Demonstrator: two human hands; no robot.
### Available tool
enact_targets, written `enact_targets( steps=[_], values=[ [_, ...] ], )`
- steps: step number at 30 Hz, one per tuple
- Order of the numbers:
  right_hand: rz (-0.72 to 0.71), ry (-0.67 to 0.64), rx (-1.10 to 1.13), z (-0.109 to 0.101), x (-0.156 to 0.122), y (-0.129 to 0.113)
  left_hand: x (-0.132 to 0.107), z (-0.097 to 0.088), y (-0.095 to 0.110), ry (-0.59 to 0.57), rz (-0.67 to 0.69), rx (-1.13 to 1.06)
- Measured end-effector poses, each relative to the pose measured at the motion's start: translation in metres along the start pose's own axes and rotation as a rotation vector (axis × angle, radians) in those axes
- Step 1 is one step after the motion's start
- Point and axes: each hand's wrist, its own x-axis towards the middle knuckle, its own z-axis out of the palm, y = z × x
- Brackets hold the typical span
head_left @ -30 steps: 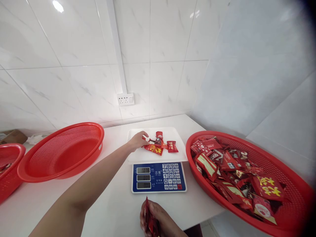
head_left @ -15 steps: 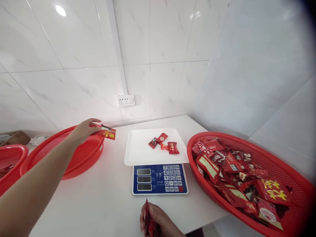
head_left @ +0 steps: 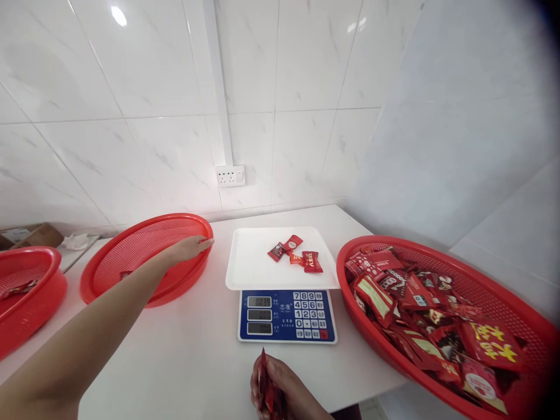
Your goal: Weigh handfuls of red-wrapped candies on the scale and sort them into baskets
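My left hand (head_left: 189,248) reaches over the right rim of a red mesh basket (head_left: 131,248), fingers stretched out and nothing in them. A small red packet (head_left: 125,273) lies inside that basket beside my arm. At the bottom edge my right hand (head_left: 280,389) is closed on red candy packets (head_left: 268,392). Between the hands stands a digital scale (head_left: 286,315) with a blue keypad panel and a white tray (head_left: 249,262). Several red wrapped candies (head_left: 297,255) lie on the tray.
A large red basket (head_left: 516,318) at the right is heaped with red snack packets (head_left: 420,297). Another red basket (head_left: 26,291) sits at the far left, with a cardboard box (head_left: 37,234) behind it. A wall socket (head_left: 230,175) is above the white table (head_left: 184,356).
My left hand picked red packets off the scale tray, carried them left to the mesh basket and let them go. The hand is now open over the rim. The right hand stayed put.
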Motion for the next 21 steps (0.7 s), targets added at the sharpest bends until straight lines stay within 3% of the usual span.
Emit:
enact_targets(
  steps=[7, 12, 16, 21],
  values=[
    [-0.006, 0.032, 0.012, 0.005, 0.000, -0.003, 0.010, 0.063, 0.083, -0.146, 0.318, 0.174],
    [-0.051, 0.010, -0.003, 0.000, 0.002, 0.000, -0.002, 0.123, 0.133, -0.365, 0.596, 0.242],
    [-0.082, -0.001, 0.001, -0.003, 0.004, 0.003, -0.009, 0.154, 0.147, -0.427, 0.684, 0.332],
    [-0.085, 0.022, 0.044, -0.001, 0.003, 0.000, -0.007, 0.160, 0.143, -0.317, 0.718, 0.390]
  ],
)
